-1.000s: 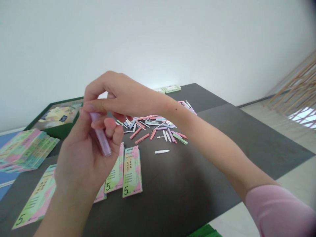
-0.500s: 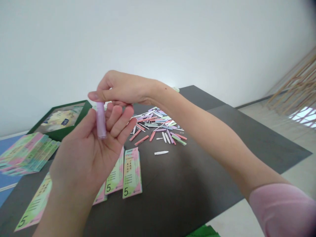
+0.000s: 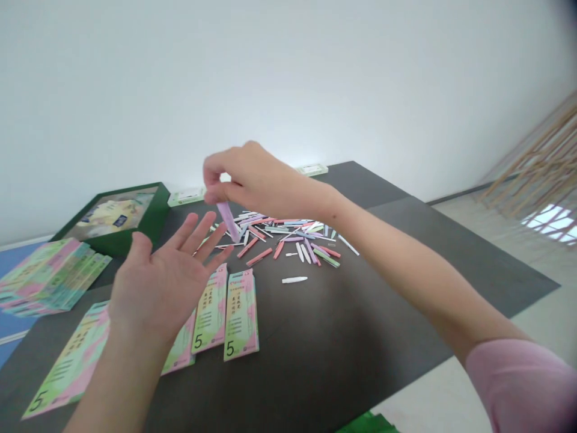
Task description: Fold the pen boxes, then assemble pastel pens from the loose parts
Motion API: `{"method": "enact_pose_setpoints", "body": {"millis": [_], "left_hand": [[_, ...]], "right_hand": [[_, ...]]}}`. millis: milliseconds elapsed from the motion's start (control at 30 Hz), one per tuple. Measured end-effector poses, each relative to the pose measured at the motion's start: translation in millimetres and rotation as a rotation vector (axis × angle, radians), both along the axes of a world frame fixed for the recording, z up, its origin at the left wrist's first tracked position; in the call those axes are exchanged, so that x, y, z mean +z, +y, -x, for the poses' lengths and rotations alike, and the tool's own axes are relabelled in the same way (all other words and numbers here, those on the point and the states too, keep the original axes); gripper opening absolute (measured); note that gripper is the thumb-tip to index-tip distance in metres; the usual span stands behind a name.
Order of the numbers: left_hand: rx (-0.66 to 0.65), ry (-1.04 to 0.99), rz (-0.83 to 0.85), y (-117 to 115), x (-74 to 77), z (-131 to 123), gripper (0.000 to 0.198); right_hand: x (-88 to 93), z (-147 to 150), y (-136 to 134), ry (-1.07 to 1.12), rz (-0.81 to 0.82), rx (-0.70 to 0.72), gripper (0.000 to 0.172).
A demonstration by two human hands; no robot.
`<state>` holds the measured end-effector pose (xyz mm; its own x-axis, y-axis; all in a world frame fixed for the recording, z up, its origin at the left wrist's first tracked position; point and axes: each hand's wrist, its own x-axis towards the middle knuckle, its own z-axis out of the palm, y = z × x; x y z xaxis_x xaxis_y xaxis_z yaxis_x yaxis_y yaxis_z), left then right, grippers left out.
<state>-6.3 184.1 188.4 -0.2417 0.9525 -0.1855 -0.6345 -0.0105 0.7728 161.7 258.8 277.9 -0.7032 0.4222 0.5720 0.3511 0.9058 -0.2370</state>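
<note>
My right hand (image 3: 225, 180) pinches the upper end of a lilac pen tube (image 3: 229, 222) between thumb and fingers. The tube hangs down at a slant, just beyond the fingertips of my left hand (image 3: 169, 273). That left hand lies palm up with its fingers spread and holds nothing. Behind the tube spreads a pile of loose pen parts (image 3: 293, 224) in white, red, lilac, green and blue. A single white pen piece (image 3: 294, 279) lies apart from the pile, nearer to me.
Printed pen boxes (image 3: 241, 316) marked 5 lie in a row on the dark table (image 3: 315, 355), partly behind my left arm. More boxes (image 3: 54, 276) are stacked at left. A green box (image 3: 121, 219) holding wrapped packets stands at the back left, against the wall.
The lilac tube has left my left palm. My right hand has carried it to the right, towards the pile. My left fingers have opened out.
</note>
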Motion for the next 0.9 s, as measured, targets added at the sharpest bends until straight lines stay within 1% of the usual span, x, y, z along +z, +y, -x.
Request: {"method": "enact_pose_setpoints", "body": {"millis": [100, 133, 167, 200, 267, 300, 367, 467, 567, 633, 700, 800, 900], "left_hand": [[0.037, 0.035, 0.044, -2, -10.4, 8, 0.064], [0.053, 0.024, 0.061, -3, -12.5, 9, 0.064], [0.075, 0.007, 0.081, -3, -14.0, 11, 0.064], [0.099, -0.007, 0.104, -3, -15.1, 12, 0.065], [0.134, -0.017, 0.146, -2, -17.3, 13, 0.064], [0.134, -0.01, 0.153, -2, -18.8, 14, 0.063], [0.114, 0.01, 0.152, 1, -23.1, 13, 0.06], [0.09, 0.011, 0.18, 5, -30.5, 12, 0.063], [0.084, -0.009, 0.206, 8, -34.5, 9, 0.063], [0.077, -0.025, 0.216, 9, -34.6, 7, 0.062], [0.061, -0.035, 0.21, 8, -33.3, 5, 0.062], [0.054, -0.04, 0.189, 7, -30.6, 1, 0.061], [0.041, -0.038, 0.179, 5, -27.9, -3, 0.061]], "right_hand": [[-30.8, 3, 2, -0.042, 0.023, -0.074, 0.018], [-41.8, 4, 4, -0.092, 0.051, -0.085, 0.018], [-52.3, 5, 6, -0.199, 0.087, -0.065, 0.015], [-61.8, 6, 9, -0.249, 0.12, -0.058, 0.014], [-75.2, 6, 15, -0.252, 0.159, -0.083, 0.017], [-78.3, 6, 18, -0.213, 0.184, -0.092, 0.018], [-78.0, 4, 22, -0.096, 0.239, -0.081, 0.016], [-69.1, 0, 25, 0.117, 0.384, -0.021, 0.012], [-63.4, -4, 26, 0.282, 0.669, 0.049, 0.016], [-63.6, -7, 27, 0.373, 0.889, 0.1, 0.022], [-65.4, -8, 28, 0.46, 1.071, 0.132, 0.027], [-67.4, -8, 27, 0.563, 1.271, 0.126, 0.032], [-68.6, -5, 23, 0.629, 1.395, 0.101, 0.035]]}}
